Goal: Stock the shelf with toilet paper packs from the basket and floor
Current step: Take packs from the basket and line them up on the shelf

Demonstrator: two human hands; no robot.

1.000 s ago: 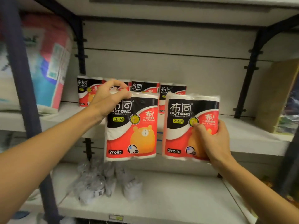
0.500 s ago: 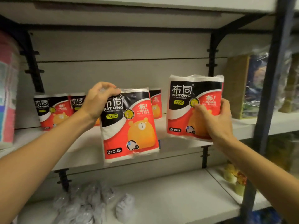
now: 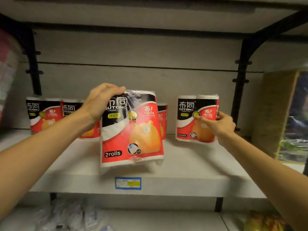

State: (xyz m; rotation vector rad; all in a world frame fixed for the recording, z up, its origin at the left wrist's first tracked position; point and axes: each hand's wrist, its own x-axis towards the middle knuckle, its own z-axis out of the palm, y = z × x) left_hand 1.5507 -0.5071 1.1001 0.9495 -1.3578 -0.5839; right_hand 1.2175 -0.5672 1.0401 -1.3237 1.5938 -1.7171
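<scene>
My left hand (image 3: 101,102) grips the top left corner of a red, black and white two-roll toilet paper pack (image 3: 131,130), holding it tilted just above the front of the white shelf (image 3: 191,165). My right hand (image 3: 220,122) holds the right side of a second identical pack (image 3: 191,120), which stands upright on the shelf toward the back right. Several more packs (image 3: 45,114) stand in a row against the back wall on the left, and one (image 3: 162,120) is partly hidden behind the held pack.
A blue price label (image 3: 128,183) sits on the shelf's front edge. Black brackets (image 3: 241,84) frame the bay. A brown-edged packaged item (image 3: 283,114) stands at the right. Plastic-wrapped goods (image 3: 71,215) lie on the lower shelf. A large pink pack (image 3: 6,67) is at far left.
My right hand has moved its pack back and down onto the shelf, where it stands upright. My left hand has carried its pack in over the shelf's front. The view has shifted upward.
</scene>
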